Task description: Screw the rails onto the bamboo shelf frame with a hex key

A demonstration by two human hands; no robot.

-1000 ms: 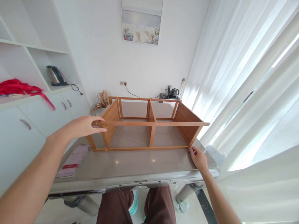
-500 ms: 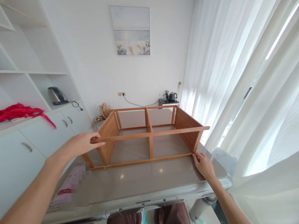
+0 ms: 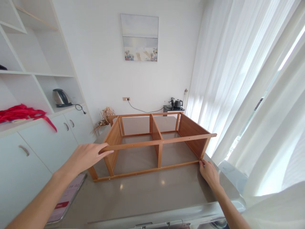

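A wooden shelf frame (image 3: 160, 156) lies on its side on the table, with panels between its long rails. My left hand (image 3: 87, 156) is closed around the left end of the upper front rail, thumb on the near side. At the lower right front corner, my right hand (image 3: 209, 171) pinches with thumb and forefinger against the joint of the bottom rail (image 3: 181, 165) and the upright. Whatever small thing is between those fingertips is hidden.
The grey tabletop (image 3: 143, 198) carries a tablet-like screen (image 3: 68, 200) at its near left. Dried plants (image 3: 105, 116) stand behind the frame's left end. A kettle (image 3: 61, 98) sits in the white shelving at left; pale curtains (image 3: 228, 79) hang at right.
The view has shifted slightly, so the frame sits a little lower and further right. My right fingers have turned at the corner; a small dark thing seen in them is now hidden.
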